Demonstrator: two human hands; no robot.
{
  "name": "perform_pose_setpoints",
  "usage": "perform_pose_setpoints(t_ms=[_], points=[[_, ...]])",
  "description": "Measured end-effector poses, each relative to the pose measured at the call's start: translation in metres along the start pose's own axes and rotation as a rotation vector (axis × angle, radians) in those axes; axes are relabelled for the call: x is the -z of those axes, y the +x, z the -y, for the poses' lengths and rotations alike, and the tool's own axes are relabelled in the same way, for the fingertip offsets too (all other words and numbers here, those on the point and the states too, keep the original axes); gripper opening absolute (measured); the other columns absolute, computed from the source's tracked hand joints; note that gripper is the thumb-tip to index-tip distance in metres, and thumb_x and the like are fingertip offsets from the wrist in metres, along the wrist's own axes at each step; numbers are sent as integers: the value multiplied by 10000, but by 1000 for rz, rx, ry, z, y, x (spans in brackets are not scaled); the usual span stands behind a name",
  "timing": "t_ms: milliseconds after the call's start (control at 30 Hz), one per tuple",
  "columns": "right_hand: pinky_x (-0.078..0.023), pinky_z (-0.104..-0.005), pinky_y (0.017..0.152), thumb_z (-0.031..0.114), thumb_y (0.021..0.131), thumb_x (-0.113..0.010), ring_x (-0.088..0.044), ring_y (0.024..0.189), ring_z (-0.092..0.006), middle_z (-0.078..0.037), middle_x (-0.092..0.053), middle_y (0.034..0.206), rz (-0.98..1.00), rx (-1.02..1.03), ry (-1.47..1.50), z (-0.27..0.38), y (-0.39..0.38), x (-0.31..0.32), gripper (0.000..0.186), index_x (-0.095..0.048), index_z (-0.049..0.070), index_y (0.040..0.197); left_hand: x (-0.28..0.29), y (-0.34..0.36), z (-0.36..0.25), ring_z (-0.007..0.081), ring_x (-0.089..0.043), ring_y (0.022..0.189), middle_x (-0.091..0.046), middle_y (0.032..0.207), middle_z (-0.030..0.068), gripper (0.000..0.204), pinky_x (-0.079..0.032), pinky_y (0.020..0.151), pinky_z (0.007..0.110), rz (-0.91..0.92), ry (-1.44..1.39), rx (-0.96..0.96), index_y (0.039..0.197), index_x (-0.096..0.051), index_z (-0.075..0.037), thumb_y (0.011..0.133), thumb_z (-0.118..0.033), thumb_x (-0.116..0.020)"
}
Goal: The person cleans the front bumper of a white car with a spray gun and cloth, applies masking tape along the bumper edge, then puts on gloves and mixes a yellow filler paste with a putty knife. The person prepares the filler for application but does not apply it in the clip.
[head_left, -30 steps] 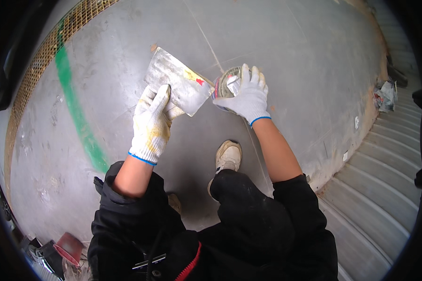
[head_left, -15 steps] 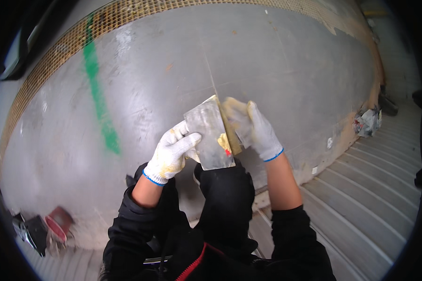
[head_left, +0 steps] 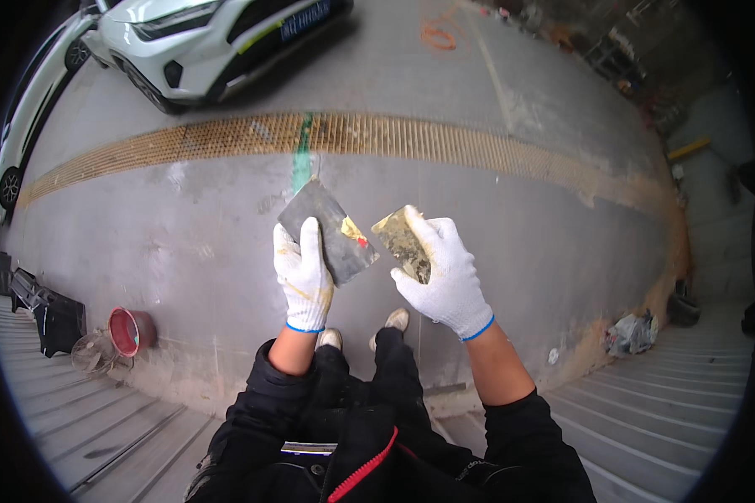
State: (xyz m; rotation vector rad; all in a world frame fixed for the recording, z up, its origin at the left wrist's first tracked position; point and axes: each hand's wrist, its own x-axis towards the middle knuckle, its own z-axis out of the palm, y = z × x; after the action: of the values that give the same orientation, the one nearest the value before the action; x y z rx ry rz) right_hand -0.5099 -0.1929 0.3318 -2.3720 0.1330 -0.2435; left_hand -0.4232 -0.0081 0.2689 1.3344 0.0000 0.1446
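My left hand (head_left: 303, 281), in a white knit glove with a blue cuff, grips a flat grey metal plate (head_left: 320, 230) with the thumb over its face. On the plate sits a small lump of yellow putty (head_left: 349, 227) beside a red dab (head_left: 362, 241). Just to the right, my right hand (head_left: 451, 281), gloved alike, is closed round a flat putty scraper (head_left: 403, 241) smeared with yellow-brown residue. A narrow gap parts the scraper from the plate's right corner. Both gloves carry faint yellow stains.
A tan floor grating (head_left: 218, 138) crosses the grey floor ahead, with a white car (head_left: 189, 50) beyond it. Toward the left lie a red bucket (head_left: 132, 331) and a black container (head_left: 61, 325). A crumpled plastic bag (head_left: 632, 334) rests at the right.
My view has lifted, bringing the cars into sight. The right hand, blurred against the plate before, now holds the scraper apart from it. The plate has turned in my left hand.
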Motion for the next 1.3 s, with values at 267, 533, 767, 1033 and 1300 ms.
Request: perform_pose_setpoints(t_ms=[267, 533, 767, 1033, 1300], points=[[-546, -400, 1020, 161, 742, -773, -664, 1195, -346, -166, -605, 1378, 47, 280, -204, 147, 13, 11, 503, -741, 134, 1243, 65, 18, -102, 169, -690, 957, -729, 1063, 138, 277, -544, 859, 329, -80, 147, -278, 1263, -562, 25, 1039, -128, -622], [-530, -412, 1030, 258, 796, -758, -632, 1214, -349, -165, -579, 1385, 130, 316, -20, 163, 12, 16, 513, -723, 151, 1296, 73, 14, -127, 174, -648, 962, -686, 1105, 124, 243, -528, 868, 319, -49, 1, -178, 1209, -578, 31, 1044, -143, -616], [-528, -402, 1036, 300, 765, -809, -648, 1195, -352, -176, -587, 1376, 80, 233, -189, 153, 15, 31, 523, -741, 115, 1250, 60, 12, -127, 134, -654, 937, -690, 1082, 89, 165, -550, 824, 290, -188, -213, -107, 1124, -593, 11, 1052, -138, -601], [-550, -417, 979, 286, 784, -766, -673, 1126, -340, -173, -595, 1327, 20, 231, -245, 156, 7, 51, 458, -759, 127, 1213, 38, 8, -122, 180, -687, 896, -726, 994, 125, 213, -550, 821, 319, -151, 114, -267, 1192, -570, 35, 1037, -106, -605], [-512, -384, 1062, 326, 834, -800, -628, 1248, -339, -188, -521, 1471, 260, 195, 248, 120, 27, 65, 597, -671, 111, 1375, 14, 21, -105, 144, -660, 1003, -677, 1164, 101, 248, -554, 864, 287, 8, -118, -86, 1265, -583, 27, 1063, -116, -560]])
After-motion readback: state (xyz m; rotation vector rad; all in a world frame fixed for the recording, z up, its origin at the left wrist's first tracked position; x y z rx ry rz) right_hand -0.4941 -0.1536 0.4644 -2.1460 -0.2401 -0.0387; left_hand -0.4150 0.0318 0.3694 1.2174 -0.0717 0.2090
